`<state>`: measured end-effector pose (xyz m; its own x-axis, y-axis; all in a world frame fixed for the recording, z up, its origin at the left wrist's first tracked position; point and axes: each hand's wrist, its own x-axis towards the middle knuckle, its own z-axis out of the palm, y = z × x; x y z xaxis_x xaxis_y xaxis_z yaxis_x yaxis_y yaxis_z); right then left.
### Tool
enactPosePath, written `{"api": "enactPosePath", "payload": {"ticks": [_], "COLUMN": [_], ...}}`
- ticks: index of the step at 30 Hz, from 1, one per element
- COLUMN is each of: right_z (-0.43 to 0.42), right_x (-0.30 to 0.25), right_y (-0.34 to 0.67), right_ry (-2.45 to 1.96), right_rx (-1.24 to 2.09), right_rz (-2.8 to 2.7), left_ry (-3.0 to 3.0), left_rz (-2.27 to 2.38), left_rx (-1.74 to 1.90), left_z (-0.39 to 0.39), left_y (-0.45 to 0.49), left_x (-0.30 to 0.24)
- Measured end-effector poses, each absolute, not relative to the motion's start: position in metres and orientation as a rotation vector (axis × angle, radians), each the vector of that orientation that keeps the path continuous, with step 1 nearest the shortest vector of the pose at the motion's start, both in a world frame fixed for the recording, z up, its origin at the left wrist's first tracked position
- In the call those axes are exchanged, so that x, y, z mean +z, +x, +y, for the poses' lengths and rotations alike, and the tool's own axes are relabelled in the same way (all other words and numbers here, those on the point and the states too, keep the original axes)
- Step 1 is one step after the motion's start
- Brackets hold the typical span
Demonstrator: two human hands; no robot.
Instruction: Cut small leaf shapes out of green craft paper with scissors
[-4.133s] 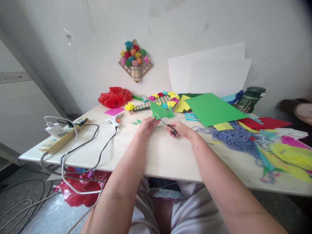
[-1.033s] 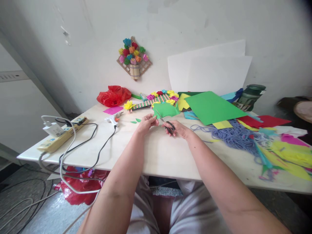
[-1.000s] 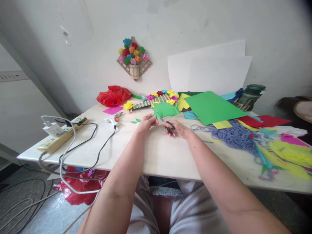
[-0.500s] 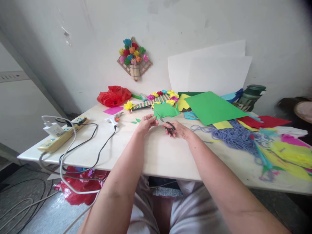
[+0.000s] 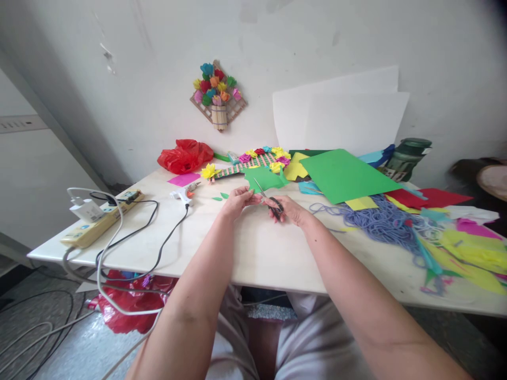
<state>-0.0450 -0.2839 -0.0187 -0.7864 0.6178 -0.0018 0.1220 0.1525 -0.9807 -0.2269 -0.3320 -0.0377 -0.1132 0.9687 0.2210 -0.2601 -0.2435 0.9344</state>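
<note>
My left hand (image 5: 237,201) pinches the lower edge of a small green paper piece (image 5: 263,178) just above the white table (image 5: 261,253). My right hand (image 5: 291,209) grips dark-handled scissors (image 5: 271,201); their blades point up and left into the green piece. Two small green leaf cut-outs (image 5: 221,197) lie on the table just left of my left hand.
A glue gun (image 5: 182,193) with a black cord and a yellow power strip (image 5: 99,220) lie at the left. Behind my hands are a woven strip with paper flowers (image 5: 253,160), a red bag (image 5: 184,155) and a large green sheet (image 5: 344,174). Blue yarn (image 5: 380,221) and paper scraps fill the right.
The green piece has turned a little in my left hand, with its outline changing as the scissors work along its edge. Both hands stay in the same spot.
</note>
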Motion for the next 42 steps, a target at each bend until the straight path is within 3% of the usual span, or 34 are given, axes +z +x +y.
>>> {"api": "enactPosePath", "payload": {"ticks": [42], "right_z": [-0.2811], "right_x": [-0.0146], "right_y": [-0.0386], "right_ry": [-0.734], "right_rx": [1.648], "right_rz": [-2.095], "left_ry": [1.07], "left_rz": [0.961], "left_rx": [1.51], "left_z": [-0.3328], "left_y": [-0.2326], "left_x": [-0.0421]}}
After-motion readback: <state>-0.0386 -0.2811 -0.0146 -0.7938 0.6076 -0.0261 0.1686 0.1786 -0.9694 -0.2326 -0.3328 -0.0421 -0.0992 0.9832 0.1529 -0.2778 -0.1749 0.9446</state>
